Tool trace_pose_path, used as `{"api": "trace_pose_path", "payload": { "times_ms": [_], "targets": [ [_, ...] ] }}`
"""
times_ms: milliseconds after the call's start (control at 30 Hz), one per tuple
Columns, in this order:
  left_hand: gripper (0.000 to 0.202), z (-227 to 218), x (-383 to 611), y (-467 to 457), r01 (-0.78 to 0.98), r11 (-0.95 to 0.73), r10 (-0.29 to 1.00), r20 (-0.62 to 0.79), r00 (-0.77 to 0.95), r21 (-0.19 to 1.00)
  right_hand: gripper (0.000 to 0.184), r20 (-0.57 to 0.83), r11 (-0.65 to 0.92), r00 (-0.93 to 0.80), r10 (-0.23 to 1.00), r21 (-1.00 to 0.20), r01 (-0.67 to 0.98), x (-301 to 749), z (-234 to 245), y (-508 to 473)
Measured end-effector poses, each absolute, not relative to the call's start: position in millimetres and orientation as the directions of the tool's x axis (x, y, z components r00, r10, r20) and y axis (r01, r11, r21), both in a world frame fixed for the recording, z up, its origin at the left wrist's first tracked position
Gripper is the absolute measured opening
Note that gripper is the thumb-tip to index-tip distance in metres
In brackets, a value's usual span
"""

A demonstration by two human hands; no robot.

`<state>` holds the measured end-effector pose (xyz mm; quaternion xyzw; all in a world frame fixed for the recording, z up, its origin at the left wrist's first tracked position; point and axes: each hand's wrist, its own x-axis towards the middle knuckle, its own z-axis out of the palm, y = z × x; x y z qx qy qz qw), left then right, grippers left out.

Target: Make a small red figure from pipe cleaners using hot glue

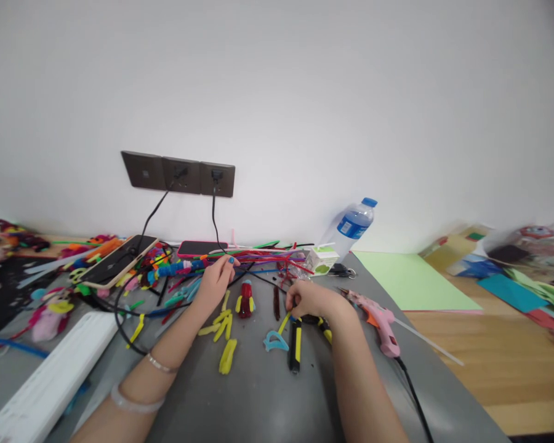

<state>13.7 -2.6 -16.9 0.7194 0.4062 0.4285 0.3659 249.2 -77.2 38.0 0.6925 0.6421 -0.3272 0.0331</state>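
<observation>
My left hand (216,280) reaches over the near side of a heap of coloured pipe cleaners (258,253), its fingers bent together; whatever they hold is hidden. My right hand (311,299) is curled in a pinch just above a yellow strip (284,323) joined to a light-blue looped piece (276,341); I cannot tell whether it grips the strip. Below it lies a black-and-yellow utility knife (296,347), with a black-and-yellow handle (325,331) beside it. Between my hands are a small dark-red figure with yellow sides (245,300), a brown strip (276,303) and several yellow fuzzy pieces (228,357).
A pink glue gun (384,326) with a trailing cord lies at the right. Behind are a small white-green box (321,260) and a water bottle (353,227). Phones (120,261), cables and a long white box (58,375) occupy the left. Green paper (415,283) lies at the right.
</observation>
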Motion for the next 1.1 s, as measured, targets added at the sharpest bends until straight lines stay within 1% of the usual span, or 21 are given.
{"api": "trace_pose_path", "payload": {
  "times_ms": [67, 133, 267, 433, 533, 633, 700, 800, 933, 1033, 1100],
  "targets": [
    [0.031, -16, 13, -3, 0.273, -0.397, 0.9, 0.314, 0.302, 0.876, 0.022, -0.429, -0.152, 0.016, 0.903, -0.285, 0.946, 236, 34, -77],
    [0.031, -16, 13, -3, 0.276, -0.394, 0.902, 0.312, 0.299, 0.876, 0.023, -0.366, -0.12, 0.021, 0.93, -0.249, 0.961, 228, 30, -76],
    [0.031, -17, 13, -4, 0.277, -0.392, 0.904, 0.311, 0.294, 0.877, 0.019, -0.349, -0.1, -0.018, 0.937, -0.316, 0.943, 230, 26, -75],
    [0.028, -19, 13, -3, 0.263, -0.387, 0.907, 0.313, 0.282, 0.884, 0.019, -0.411, -0.087, -0.099, 0.906, -0.41, 0.908, 241, 26, -75],
    [0.028, -19, 13, -2, 0.258, -0.382, 0.909, 0.311, 0.276, 0.888, 0.023, -0.436, -0.088, -0.114, 0.892, -0.416, 0.905, 240, 26, -76],
    [0.028, -18, 13, -3, 0.247, -0.376, 0.91, 0.306, 0.279, 0.893, 0.023, -0.442, -0.078, -0.132, 0.887, -0.425, 0.902, 239, 24, -75],
    [0.028, -17, 13, -4, 0.239, -0.373, 0.91, 0.304, 0.281, 0.897, 0.022, -0.441, -0.063, -0.18, 0.879, -0.482, 0.874, 241, 23, -73],
    [0.028, -17, 14, -5, 0.218, -0.373, 0.907, 0.305, 0.289, 0.902, 0.019, -0.414, -0.034, -0.275, 0.867, -0.601, 0.799, 247, 25, -71],
    [0.029, -16, 15, -7, 0.194, -0.378, 0.899, 0.31, 0.309, 0.905, 0.011, -0.283, 0.029, -0.376, 0.882, -0.765, 0.643, 253, 32, -69],
    [0.028, -14, 15, -8, 0.208, -0.394, 0.888, 0.313, 0.337, 0.895, 0.008, -0.151, 0.063, -0.364, 0.919, -0.855, 0.515, 252, 33, -66],
    [0.027, -12, 16, -10, 0.222, -0.422, 0.87, 0.324, 0.37, 0.879, 0.009, -0.08, 0.081, -0.296, 0.952, -0.865, 0.495, 250, 29, -62]
  ]
}}
